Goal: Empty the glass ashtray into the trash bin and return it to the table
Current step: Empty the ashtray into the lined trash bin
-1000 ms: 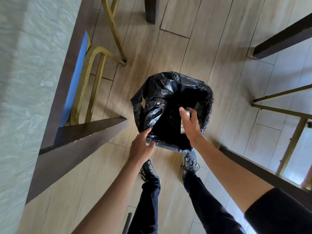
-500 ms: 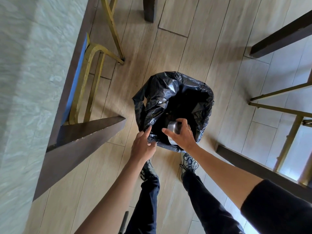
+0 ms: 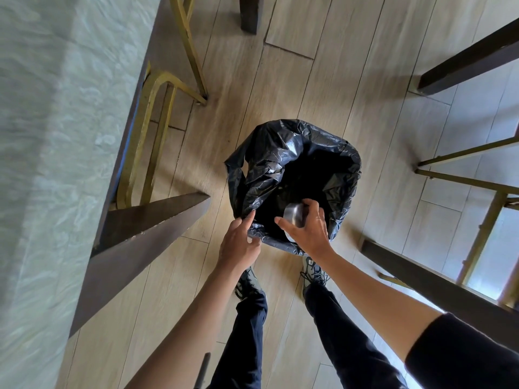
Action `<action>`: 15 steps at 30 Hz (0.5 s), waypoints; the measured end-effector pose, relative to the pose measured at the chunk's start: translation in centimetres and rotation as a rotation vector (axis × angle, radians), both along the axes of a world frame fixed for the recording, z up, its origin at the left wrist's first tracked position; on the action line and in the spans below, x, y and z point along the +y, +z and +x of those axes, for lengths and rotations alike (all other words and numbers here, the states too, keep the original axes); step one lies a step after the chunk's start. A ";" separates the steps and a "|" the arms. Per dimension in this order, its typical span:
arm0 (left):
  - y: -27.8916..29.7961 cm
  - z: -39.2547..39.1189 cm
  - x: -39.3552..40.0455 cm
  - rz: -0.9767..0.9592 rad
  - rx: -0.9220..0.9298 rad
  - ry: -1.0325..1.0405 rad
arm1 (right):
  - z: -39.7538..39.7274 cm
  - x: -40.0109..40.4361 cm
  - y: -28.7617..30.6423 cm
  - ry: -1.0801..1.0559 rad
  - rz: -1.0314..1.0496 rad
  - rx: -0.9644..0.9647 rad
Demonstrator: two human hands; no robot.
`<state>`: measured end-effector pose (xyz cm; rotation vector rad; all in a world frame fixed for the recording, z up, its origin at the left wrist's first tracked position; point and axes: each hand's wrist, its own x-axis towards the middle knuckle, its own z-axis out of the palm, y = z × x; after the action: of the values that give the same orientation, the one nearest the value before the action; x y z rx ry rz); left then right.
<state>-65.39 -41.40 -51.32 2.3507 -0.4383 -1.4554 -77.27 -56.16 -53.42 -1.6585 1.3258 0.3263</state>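
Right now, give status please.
Right hand holds ashtray over bin. Left hand pinches bag edge. Nothing in the way.

The ashtray (image 3: pixel 293 216) is a small clear glass piece catching grey light, tipped on its side, clasped in the right hand (image 3: pixel 307 228) right over the bin's mouth. The trash bin (image 3: pixel 292 153) stands on the floor lined with a crumpled, shiny black bag, open and dark inside. The left hand (image 3: pixel 240 244) pinches the bag's near rim, just beside the right hand.
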 end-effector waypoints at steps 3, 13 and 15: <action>-0.2 0.0 0.1 -0.001 -0.005 -0.003 | -0.3 0.0 0.1 0.084 0.018 -0.003; -0.4 -0.1 0.1 0.009 0.011 0.003 | -1.1 0.2 0.1 0.150 0.035 0.050; -0.3 -0.1 0.0 0.011 0.015 0.005 | -1.1 0.1 0.2 0.102 0.020 0.033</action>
<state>-65.51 -41.36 -51.63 2.3467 -0.4216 -1.4760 -78.33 -56.03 -53.22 -1.7144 1.2604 0.4277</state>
